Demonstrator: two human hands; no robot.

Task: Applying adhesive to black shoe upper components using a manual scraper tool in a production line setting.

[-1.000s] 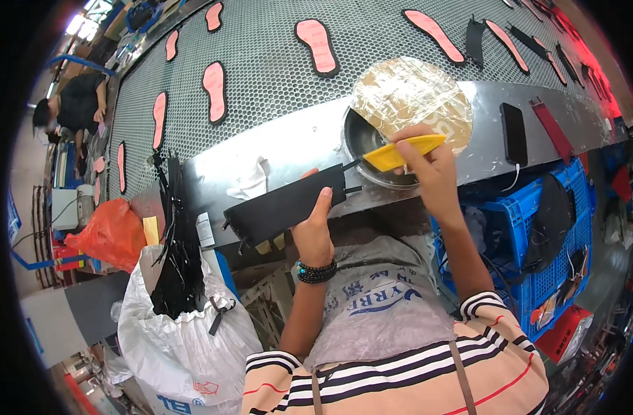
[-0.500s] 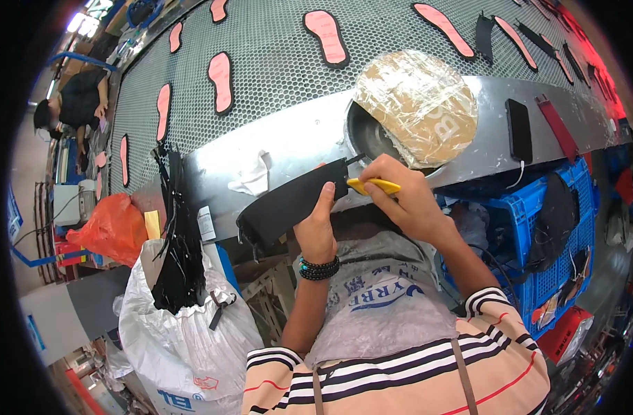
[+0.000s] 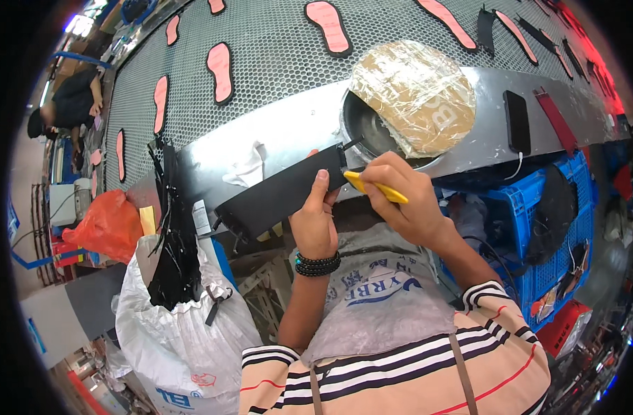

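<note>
Well, the biggest thing in front of me is the grey mesh belt (image 3: 275,62) stretching across the far side, with a shiny metal ledge (image 3: 292,119) along its near edge. Down to the person's left stands a bulging white sack (image 3: 178,353), and over on the right is a blue crate (image 3: 569,232) crammed with odds and ends. A bundle of black strips (image 3: 172,263) droops into the sack's mouth. On the ledge sits a round metal bowl (image 3: 352,119), partly covered by a film-wrapped cardboard disc (image 3: 420,97). The long black piece (image 3: 285,190) is held up slantwise in front of the ledge, its right end near the bowl. Pink insoles (image 3: 327,28) with black rims lie spaced out on the mesh. The left hand (image 3: 314,225) pinches the black piece, thumb on top, fingers behind. The right hand (image 3: 407,200) pinches a small yellow tool (image 3: 377,187), its tip at that right end; whether it touches, I can't tell. Smallest are the dark beads (image 3: 318,265) circling the left wrist.
</note>
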